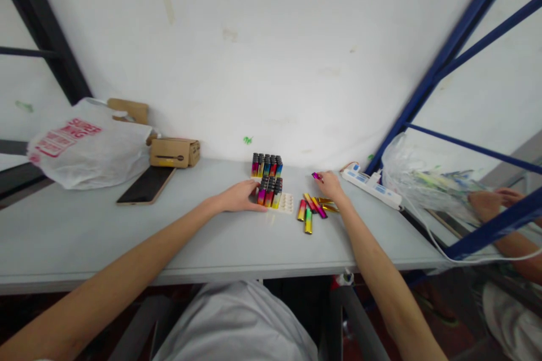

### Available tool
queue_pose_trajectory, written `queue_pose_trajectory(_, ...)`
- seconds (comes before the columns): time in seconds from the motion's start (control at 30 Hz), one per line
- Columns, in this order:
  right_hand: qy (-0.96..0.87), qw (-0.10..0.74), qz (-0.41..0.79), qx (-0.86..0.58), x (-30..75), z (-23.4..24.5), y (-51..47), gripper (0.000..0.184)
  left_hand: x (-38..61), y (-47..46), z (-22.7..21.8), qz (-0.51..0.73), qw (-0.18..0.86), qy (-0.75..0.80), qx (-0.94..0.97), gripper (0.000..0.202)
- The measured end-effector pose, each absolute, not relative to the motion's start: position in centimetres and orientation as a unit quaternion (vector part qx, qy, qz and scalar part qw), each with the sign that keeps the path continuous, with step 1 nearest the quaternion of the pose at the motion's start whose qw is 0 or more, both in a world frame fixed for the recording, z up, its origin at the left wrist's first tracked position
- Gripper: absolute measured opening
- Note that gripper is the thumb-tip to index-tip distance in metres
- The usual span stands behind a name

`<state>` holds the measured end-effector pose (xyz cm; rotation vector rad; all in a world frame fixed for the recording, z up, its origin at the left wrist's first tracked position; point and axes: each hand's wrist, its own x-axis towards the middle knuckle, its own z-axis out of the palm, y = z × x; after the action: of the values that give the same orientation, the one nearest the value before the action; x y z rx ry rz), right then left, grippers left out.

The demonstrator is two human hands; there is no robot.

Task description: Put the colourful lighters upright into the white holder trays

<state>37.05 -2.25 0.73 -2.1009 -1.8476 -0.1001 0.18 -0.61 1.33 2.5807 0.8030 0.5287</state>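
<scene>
My left hand (240,196) rests on the grey table (84,237), fingers curled against the left side of a white tray (287,203) partly filled with upright rainbow-coloured lighters (270,192). A second full block of lighters (266,165) stands just behind it. My right hand (330,185) pinches one pink lighter (317,176) above the table. Several loose lighters (311,211) lie between the tray and my right wrist.
A white power strip (370,185) lies right of my right hand. A clear plastic bag (423,180) sits at the far right, where another person's hands (493,200) work. At left are a white bag with red print (84,146), a cardboard box (173,152) and a dark phone (146,186).
</scene>
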Motion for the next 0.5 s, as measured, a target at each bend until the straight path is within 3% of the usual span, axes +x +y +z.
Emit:
queue_pose_trajectory(0.1, -0.664, 0.248, -0.008, -0.706, 37.3, 0.7, -2.0, 0.026, 0.1, -0.7, 1.6, 0.179, 0.188, 0.292, 0.921, 0.072)
queue_pose_trajectory(0.27, -0.625, 0.520, 0.207, -0.544, 35.7, 0.6, -2.5, 0.044, -0.4, -0.5, 2.3, 0.162, 0.193, 0.283, 0.925, 0.067)
queue_pose_trajectory(0.4, -0.607, 0.532, 0.347, -0.478, 33.0, 0.9, -3.6, 0.051, -1.0, 0.0, 2.4, 0.132, 0.194, 0.293, 0.927, 0.063)
queue_pose_trajectory(0.5, -0.597, 0.517, 0.383, -0.480, 31.0, 1.2, -4.4, 0.049, -1.3, 0.2, 2.4, 0.121, 0.186, 0.306, 0.926, 0.066)
